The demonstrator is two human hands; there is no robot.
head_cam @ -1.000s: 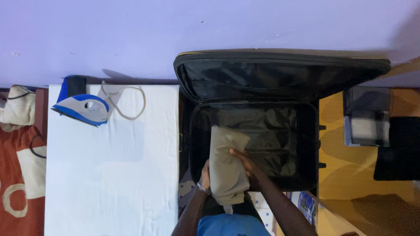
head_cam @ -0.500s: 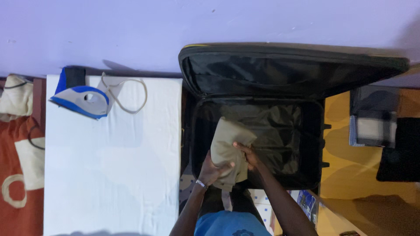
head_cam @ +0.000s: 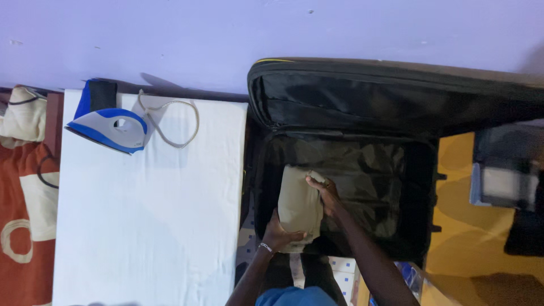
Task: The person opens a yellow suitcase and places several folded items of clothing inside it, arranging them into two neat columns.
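An open black suitcase stands against the purple wall, its lid leaning back. Inside its left part lies a folded beige garment. My left hand grips the garment's near end, with a bracelet on the wrist. My right hand presses on the garment's far right corner. Both hands are over the suitcase's dark lining.
A white cloth-covered board lies left of the suitcase, with a blue and white iron and its cord at the far end. Red patterned fabric is at far left. Folded clothes sit on a yellow surface at right.
The beige garment has gone from held up over the suitcase's edge down into the suitcase's left side. Both hands moved forward with it, and the camera shifted left.
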